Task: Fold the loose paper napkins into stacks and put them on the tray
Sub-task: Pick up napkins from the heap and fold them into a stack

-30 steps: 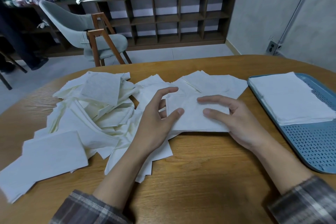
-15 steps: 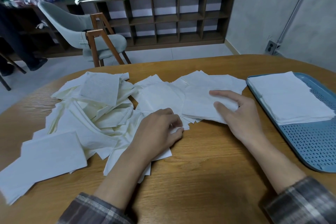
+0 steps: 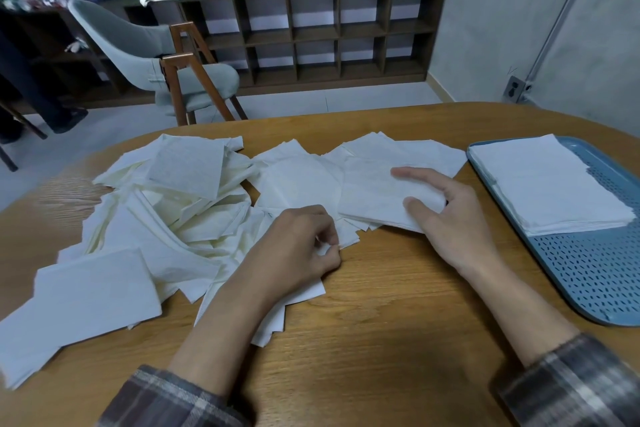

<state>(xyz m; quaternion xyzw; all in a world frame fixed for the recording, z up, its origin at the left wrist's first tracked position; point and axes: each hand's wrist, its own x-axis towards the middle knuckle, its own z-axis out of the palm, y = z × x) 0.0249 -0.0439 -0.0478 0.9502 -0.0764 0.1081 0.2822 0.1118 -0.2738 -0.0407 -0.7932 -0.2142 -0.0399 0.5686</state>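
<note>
A big heap of loose white paper napkins [image 3: 166,215] covers the left half of the wooden table. A flat stack of napkins [image 3: 374,194] lies at the table's middle. My right hand [image 3: 446,215] holds that stack by its right edge, thumb on top near the front corner, fingers spread over it. My left hand [image 3: 298,246] is curled, knuckles up, pinching a napkin [image 3: 325,248] at the heap's front right edge. A blue perforated tray [image 3: 595,274] at the right carries a neat stack of napkins [image 3: 550,184] on its far half.
The wooden table [image 3: 381,340] is bare in front of my hands. Behind it stand a pale green chair [image 3: 156,55] with wooden legs and a low dark shelf unit [image 3: 311,31] with potted plants. A person's legs [image 3: 20,87] show at far left.
My right hand slid the flat stack to the right, toward the tray. My left hand left the stack, dropped to the heap's edge and curled onto a napkin there.
</note>
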